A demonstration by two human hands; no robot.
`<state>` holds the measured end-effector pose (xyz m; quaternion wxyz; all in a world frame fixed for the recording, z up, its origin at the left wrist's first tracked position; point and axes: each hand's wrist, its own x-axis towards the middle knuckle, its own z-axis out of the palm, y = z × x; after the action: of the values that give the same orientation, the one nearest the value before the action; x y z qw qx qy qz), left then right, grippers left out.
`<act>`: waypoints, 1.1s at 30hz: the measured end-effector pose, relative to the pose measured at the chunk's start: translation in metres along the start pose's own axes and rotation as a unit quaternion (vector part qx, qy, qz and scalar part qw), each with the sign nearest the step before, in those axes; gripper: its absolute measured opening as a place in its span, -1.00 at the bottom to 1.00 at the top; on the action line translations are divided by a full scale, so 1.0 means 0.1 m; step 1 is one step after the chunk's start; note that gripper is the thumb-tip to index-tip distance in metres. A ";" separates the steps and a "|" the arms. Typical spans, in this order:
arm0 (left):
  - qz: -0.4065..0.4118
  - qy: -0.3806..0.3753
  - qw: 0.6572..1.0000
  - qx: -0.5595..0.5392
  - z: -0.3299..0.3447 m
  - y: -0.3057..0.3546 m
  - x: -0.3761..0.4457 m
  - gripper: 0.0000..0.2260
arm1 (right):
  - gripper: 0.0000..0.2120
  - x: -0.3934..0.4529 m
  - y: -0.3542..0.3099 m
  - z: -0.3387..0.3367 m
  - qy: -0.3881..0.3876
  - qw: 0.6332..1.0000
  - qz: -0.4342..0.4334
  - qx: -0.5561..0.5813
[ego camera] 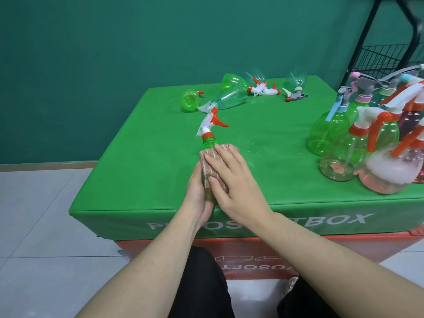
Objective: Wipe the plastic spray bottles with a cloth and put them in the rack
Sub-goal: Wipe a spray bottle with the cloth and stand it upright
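Note:
A green spray bottle (207, 143) with a red-and-white trigger head lies tilted over the near part of the green box top (142, 157), its nozzle pointing away from me. A brown-and-white cloth (216, 166) is wrapped over its body. My left hand (197, 193) grips the bottle's lower end from the left and below. My right hand (234, 182) lies over the cloth and presses it onto the bottle, with the thumb curled round its side. A black wire rack (387, 58) stands at the far right, behind the box.
Several green and clear spray bottles (231, 94) lie scattered at the far side of the box. A tight group of upright bottles (358, 143) fills the right edge. A red box is under the green one. Grey tiled floor lies to the left.

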<state>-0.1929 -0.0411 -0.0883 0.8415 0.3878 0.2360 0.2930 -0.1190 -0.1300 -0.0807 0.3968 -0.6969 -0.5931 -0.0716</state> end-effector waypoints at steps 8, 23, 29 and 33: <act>-0.043 -0.034 0.998 0.017 0.06 0.05 0.00 -0.64 | -0.44 0.33 0.01 -0.11 -0.044 0.995 0.090 0.030; -0.042 0.014 0.999 0.019 0.33 -0.07 -0.03 -0.64 | -0.63 0.35 0.08 -0.32 0.011 0.963 0.214 0.163; -0.034 0.028 0.998 -0.051 0.50 -0.06 -0.05 -0.49 | -0.52 0.10 0.03 -0.33 0.031 0.979 0.157 0.126; -0.050 0.007 0.994 -0.093 0.59 0.01 -0.08 -0.65 | -0.46 -0.06 -0.01 -0.33 0.020 0.988 0.131 0.082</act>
<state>-0.1620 -0.0766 -0.0518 0.8856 0.2938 0.2330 0.2741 -0.1096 -0.1554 -0.0613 0.4704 -0.7320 -0.4927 0.0156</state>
